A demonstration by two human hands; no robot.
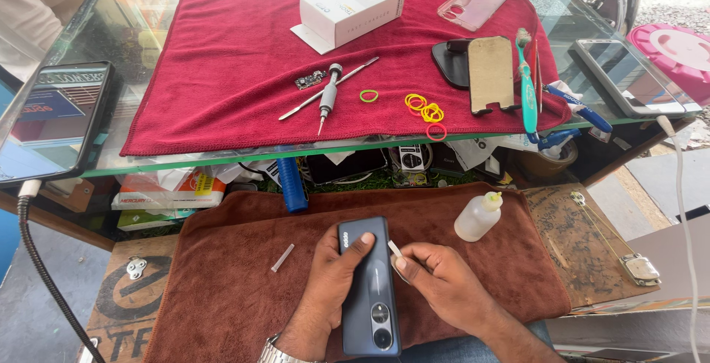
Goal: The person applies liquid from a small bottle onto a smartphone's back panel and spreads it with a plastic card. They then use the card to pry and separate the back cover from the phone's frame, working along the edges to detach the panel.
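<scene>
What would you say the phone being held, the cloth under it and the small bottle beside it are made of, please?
The phone, steadied by the left hand, has a dark back that looks like glossy plastic or glass: it shows a soft sheen. The brown cloth looks like fuzzy microfibre or terry, matte with a nap. The small bottle seems soft translucent plastic, milky white. The right hand pinches a thin pale tool, possibly plastic.

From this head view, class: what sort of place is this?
Probably a phone repair stall: a dark blue smartphone held face down on a brown towel, a precision screwdriver and a clear phone case on the glass counter.
</scene>
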